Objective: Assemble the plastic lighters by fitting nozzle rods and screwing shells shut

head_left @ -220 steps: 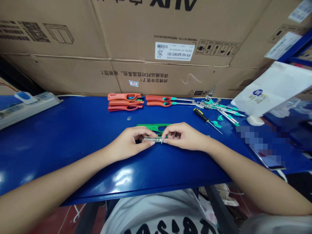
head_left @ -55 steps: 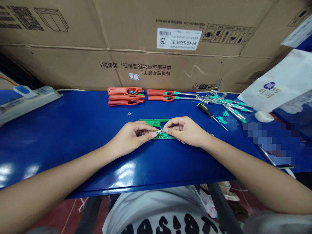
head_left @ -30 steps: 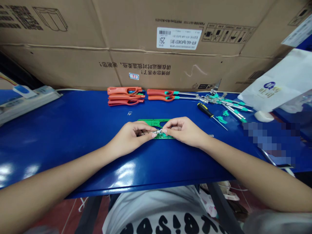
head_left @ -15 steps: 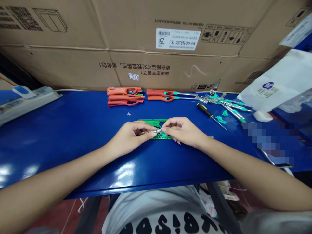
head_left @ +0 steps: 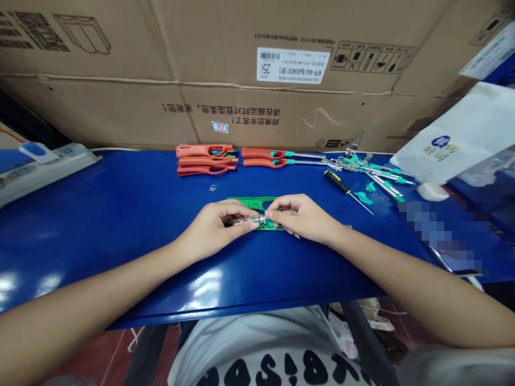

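My left hand point(head_left: 213, 228) pinches one end of a small clear tube with a metal tip point(head_left: 246, 220). My right hand point(head_left: 302, 216) pinches the other end, fingers curled. Both hands meet over a green plastic lighter shell point(head_left: 252, 204) that lies flat on the blue table point(head_left: 120, 214). The shell's lower part is hidden by my fingers.
Orange lighter shells point(head_left: 205, 160) and two orange lighters with metal rods point(head_left: 277, 157) lie at the back. A screwdriver point(head_left: 341, 188), several teal-tipped metal rods point(head_left: 374, 174), a white bag point(head_left: 454, 139), a power strip point(head_left: 44, 166) and cardboard boxes point(head_left: 249, 69) surround the spot.
Both hands have stayed over the green shell with only small finger shifts on the tube. The view has shifted slightly.
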{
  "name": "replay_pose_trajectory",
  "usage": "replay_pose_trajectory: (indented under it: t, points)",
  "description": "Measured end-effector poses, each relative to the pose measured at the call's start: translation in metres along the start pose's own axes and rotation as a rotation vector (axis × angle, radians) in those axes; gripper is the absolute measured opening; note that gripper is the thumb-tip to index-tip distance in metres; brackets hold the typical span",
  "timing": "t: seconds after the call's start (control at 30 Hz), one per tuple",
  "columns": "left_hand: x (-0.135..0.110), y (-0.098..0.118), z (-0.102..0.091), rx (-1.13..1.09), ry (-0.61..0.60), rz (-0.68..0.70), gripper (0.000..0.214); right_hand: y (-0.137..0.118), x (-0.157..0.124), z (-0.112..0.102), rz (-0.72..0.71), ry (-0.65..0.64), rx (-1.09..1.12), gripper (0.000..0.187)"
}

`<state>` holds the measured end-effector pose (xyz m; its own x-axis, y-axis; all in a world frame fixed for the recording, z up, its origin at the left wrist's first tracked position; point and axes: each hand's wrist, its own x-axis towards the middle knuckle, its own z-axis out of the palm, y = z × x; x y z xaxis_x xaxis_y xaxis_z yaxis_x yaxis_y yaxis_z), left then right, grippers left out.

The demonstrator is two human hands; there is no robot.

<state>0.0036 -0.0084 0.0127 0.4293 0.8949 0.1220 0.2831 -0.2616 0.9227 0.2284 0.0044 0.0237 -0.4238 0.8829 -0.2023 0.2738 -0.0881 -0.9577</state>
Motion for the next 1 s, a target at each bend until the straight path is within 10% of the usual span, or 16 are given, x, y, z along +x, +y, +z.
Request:
replay_pose_trajectory:
  t: [1.0]
  points:
    - [0.0003, -0.002, 0.0008, 0.006, 0.044, -0.024, 0.025, 0.006, -0.0001, -0.0007, -0.065, 0.014, 0.083, 0.028]
